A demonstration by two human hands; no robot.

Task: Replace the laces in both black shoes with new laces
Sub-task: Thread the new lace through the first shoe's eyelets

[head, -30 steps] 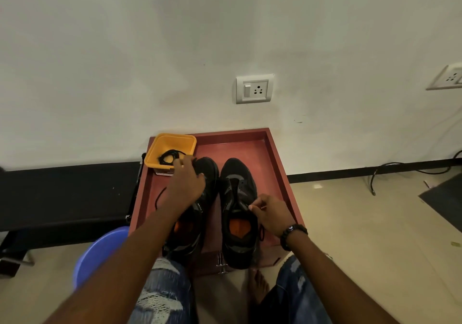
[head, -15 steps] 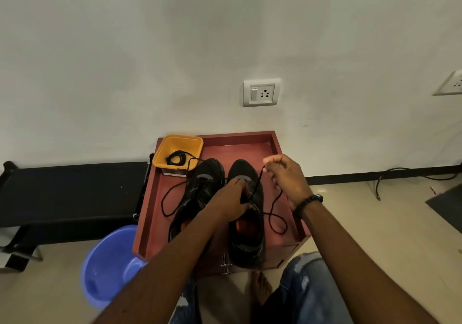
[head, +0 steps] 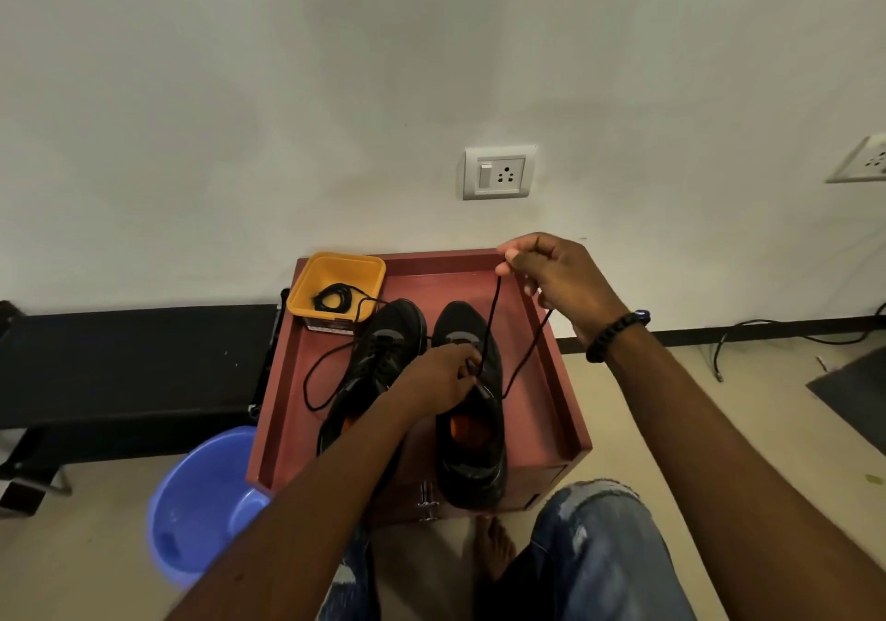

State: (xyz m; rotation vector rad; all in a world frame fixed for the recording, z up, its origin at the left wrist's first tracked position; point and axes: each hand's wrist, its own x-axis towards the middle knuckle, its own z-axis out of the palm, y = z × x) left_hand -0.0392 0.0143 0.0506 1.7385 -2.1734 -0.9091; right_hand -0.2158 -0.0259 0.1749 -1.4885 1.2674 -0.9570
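Observation:
Two black shoes stand side by side on a reddish-brown tray-topped stand (head: 542, 381). My right hand (head: 558, 280) is raised over the tray's far right corner and pinches a black lace (head: 491, 328) that runs taut down to the right shoe (head: 472, 409). My left hand (head: 443, 376) rests on that shoe's tongue, fingers curled at the eyelets where the lace enters. The left shoe (head: 383, 357) is partly hidden by my left forearm; a loose black lace (head: 316, 371) loops out from it across the tray. A yellow tub (head: 335, 285) at the far left corner holds a coiled black lace (head: 335, 298).
A blue plastic basin (head: 201, 500) sits on the floor left of the stand. A black bench (head: 129, 361) runs along the wall at left. A wall socket (head: 498, 172) is above the tray. My knees in torn jeans (head: 599, 548) are near the stand's front.
My right hand has risen and pulled the lace farther up and out from the right shoe. My left hand moved from the left shoe to the right shoe's eyelets.

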